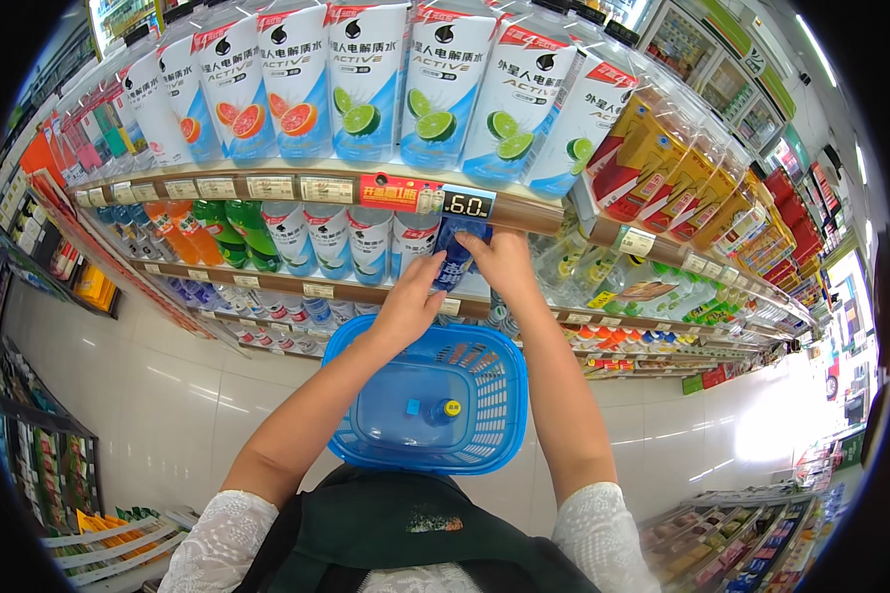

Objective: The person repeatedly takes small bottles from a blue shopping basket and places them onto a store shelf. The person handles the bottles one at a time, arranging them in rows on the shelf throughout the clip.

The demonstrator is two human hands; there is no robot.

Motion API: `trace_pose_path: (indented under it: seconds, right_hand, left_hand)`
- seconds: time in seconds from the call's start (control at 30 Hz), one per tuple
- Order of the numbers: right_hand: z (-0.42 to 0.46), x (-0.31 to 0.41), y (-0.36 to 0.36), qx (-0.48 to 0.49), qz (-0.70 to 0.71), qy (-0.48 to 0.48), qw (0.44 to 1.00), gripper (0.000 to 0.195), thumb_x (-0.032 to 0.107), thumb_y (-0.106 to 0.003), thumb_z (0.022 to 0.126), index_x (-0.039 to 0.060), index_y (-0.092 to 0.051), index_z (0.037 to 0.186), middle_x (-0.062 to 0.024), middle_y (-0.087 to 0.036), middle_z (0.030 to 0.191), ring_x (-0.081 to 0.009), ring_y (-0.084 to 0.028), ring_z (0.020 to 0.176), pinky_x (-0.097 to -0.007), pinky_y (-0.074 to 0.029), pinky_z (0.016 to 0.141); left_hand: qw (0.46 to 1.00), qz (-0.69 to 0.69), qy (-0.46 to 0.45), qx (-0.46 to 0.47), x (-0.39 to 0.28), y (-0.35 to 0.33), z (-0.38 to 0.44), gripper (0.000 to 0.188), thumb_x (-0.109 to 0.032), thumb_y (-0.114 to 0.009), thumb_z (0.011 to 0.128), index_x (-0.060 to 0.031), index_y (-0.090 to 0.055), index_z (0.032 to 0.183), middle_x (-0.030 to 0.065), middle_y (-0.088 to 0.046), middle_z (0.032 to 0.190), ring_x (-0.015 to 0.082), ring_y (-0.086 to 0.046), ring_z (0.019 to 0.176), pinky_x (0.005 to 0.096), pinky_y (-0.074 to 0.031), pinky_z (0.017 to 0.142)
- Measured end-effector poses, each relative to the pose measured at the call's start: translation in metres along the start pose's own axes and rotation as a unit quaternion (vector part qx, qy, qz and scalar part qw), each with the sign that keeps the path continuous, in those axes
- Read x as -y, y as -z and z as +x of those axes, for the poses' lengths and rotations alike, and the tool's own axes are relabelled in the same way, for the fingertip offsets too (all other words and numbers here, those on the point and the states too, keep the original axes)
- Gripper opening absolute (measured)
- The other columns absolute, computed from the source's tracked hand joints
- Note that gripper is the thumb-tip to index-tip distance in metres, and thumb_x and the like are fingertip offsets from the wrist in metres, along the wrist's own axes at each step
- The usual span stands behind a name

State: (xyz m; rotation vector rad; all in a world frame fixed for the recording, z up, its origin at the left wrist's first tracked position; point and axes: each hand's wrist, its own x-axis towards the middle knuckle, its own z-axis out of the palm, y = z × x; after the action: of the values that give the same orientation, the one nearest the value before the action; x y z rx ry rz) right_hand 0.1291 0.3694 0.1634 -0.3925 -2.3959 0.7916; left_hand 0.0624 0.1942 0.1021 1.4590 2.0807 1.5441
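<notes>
A dark blue drink bottle [454, 259] stands upright at the front of the second shelf [475, 304], below the price strip. My right hand [503, 259] grips it from the right, with the thumb across its front and the other fingers hidden behind. On its left side, the fingers and thumb of my left hand [413, 300] press against the lower half. Below my hands is a blue plastic shopping basket [515, 385]. One blue bottle with a yellow cap [451, 409] is inside it.
White-labelled drink bottles [367, 89] line the top shelf, beside shrink-wrapped red-and-gold packs [645, 163]. Orange soda bottles [193, 230] and green soda bottles [248, 233] share the second shelf. A shelf edge with a price display [469, 204] overhangs my hands. Behind me are low racks [742, 534].
</notes>
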Motion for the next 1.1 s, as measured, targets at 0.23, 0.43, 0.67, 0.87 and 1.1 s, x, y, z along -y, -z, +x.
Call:
trace_pose_path:
  seconds: [0.23, 0.43, 0.67, 0.87, 1.1]
  right_hand:
    - [-0.063, 0.013, -0.005, -0.070, 0.014, -0.013, 0.997, 0.055, 0.022, -0.075, 0.084, 0.0025, -0.053, 0.130, -0.0237, -0.061, 0.119, -0.0436, -0.062, 0.103, -0.0479, -0.051, 0.086]
    - [-0.216, -0.044, -0.046, 0.362, -0.183, -0.129, 0.905, 0.060, 0.038, -0.079, 0.079, 0.0098, -0.056, 0.127, -0.0224, -0.070, 0.104, -0.0354, -0.070, 0.093, -0.0446, -0.056, 0.075]
    - [-0.297, -0.059, -0.100, 0.262, -0.156, -0.175, 0.936, 0.056, 0.036, -0.080, 0.077, 0.0103, -0.057, 0.122, -0.0188, -0.072, 0.089, -0.0395, -0.070, 0.083, -0.0470, -0.056, 0.069]
    - [-0.297, -0.052, -0.085, 0.122, -0.142, -0.099, 0.977, 0.046, 0.034, -0.081, 0.077, 0.0081, -0.062, 0.110, -0.0164, -0.071, 0.091, -0.0367, -0.068, 0.073, -0.0457, -0.054, 0.063]
    - [-0.203, 0.009, 0.010, 0.041, -0.007, -0.170, 0.985, 0.040, 0.027, -0.081, 0.080, 0.0048, -0.064, 0.108, -0.0137, -0.069, 0.090, -0.0291, -0.067, 0.071, -0.0371, -0.053, 0.061]
  left_hand:
    - [0.997, -0.018, 0.059, 0.044, 0.021, 0.002, -0.048, 0.056, -0.002, -0.064, 0.091, -0.0041, -0.045, 0.144, 0.0168, -0.057, 0.128, 0.0279, -0.061, 0.115, 0.0366, -0.053, 0.094]
    - [0.963, 0.011, 0.186, 0.197, 0.082, -0.019, -0.134, 0.057, -0.009, -0.069, 0.088, -0.0077, -0.049, 0.141, 0.0185, -0.060, 0.121, 0.0307, -0.065, 0.106, 0.0388, -0.054, 0.089]
    - [0.924, 0.046, 0.178, 0.336, 0.109, -0.082, -0.187, 0.067, -0.017, -0.075, 0.084, -0.0087, -0.046, 0.144, 0.0203, -0.058, 0.128, 0.0314, -0.069, 0.097, 0.0397, -0.056, 0.085]
    - [0.915, 0.011, 0.193, 0.353, 0.088, -0.099, -0.186, 0.080, -0.019, -0.076, 0.083, -0.0072, -0.035, 0.150, 0.0238, -0.052, 0.136, 0.0342, -0.066, 0.101, 0.0423, -0.054, 0.089]
    - [0.947, -0.113, 0.171, 0.248, 0.022, -0.066, -0.123, 0.080, -0.011, -0.076, 0.084, -0.0100, -0.033, 0.151, 0.0182, -0.050, 0.130, 0.0266, -0.066, 0.095, 0.0361, -0.055, 0.084]
